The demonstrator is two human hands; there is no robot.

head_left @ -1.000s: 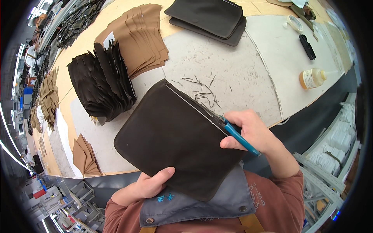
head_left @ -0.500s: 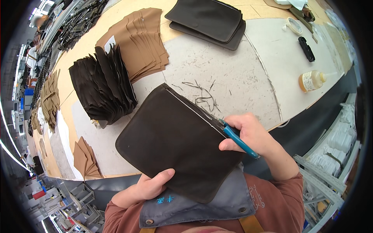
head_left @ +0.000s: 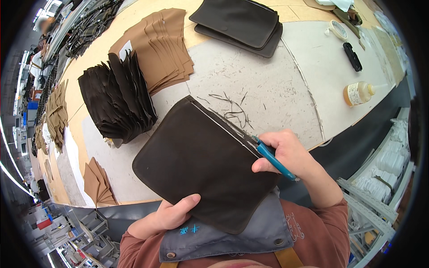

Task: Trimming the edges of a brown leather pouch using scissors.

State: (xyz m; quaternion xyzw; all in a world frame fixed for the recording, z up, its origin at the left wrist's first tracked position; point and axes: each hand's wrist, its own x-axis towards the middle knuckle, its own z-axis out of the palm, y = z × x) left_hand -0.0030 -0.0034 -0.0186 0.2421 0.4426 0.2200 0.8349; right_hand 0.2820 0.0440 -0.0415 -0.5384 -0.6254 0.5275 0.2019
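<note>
A large dark brown leather pouch panel (head_left: 201,161) is held over the near table edge. My left hand (head_left: 172,213) grips its lower edge, thumb on top. My right hand (head_left: 290,154) is shut on blue-handled scissors (head_left: 270,156), whose blades meet the panel's right edge, where a thin strip of trim runs along it. Thin dark trimmings (head_left: 232,109) lie scattered on the grey mat (head_left: 277,85) just beyond.
A fanned stack of dark leather pieces (head_left: 118,100) stands to the left, with tan pieces (head_left: 163,44) behind it. Finished dark pouches (head_left: 241,22) lie at the back. A glue bottle (head_left: 359,93), a black tool (head_left: 352,56) and a tape roll (head_left: 337,29) sit at the right.
The panel has shifted slightly in my hands and the scissors have crept a little along its right edge. My left hand keeps its grip.
</note>
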